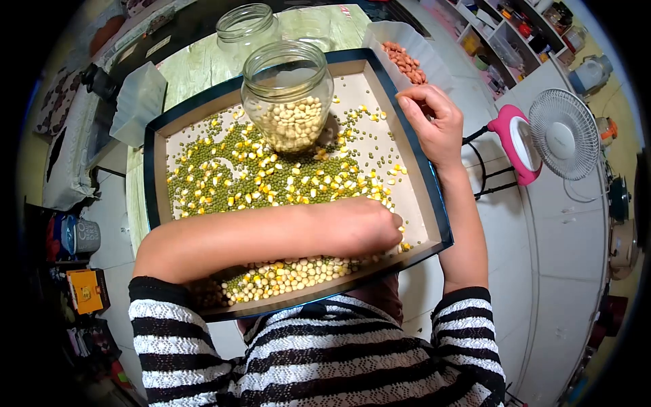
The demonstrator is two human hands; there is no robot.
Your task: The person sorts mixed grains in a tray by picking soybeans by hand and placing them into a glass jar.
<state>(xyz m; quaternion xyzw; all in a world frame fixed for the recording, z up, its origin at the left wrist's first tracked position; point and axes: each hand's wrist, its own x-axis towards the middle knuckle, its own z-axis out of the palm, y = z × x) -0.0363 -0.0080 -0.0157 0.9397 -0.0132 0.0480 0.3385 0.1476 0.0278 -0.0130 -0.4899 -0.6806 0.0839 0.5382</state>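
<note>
A shallow tray with a dark rim holds green mung beans, yellow-white corn kernels and, along its near side, pale round beans. My left hand reaches across to the tray's near right part, low over the beans. Its fingers curl downward, and what they hold, if anything, is hidden. My right hand is at the tray's right rim, thumb and fingers pinched together; nothing can be made out between them. Inside the tray's far part stands an open glass jar, partly filled with pale beans.
Behind the tray, another glass jar stands on the light wood-patterned table. A translucent bin with reddish peanuts sits at the far right corner, another translucent bin at the left. To the right is a pink-based fan.
</note>
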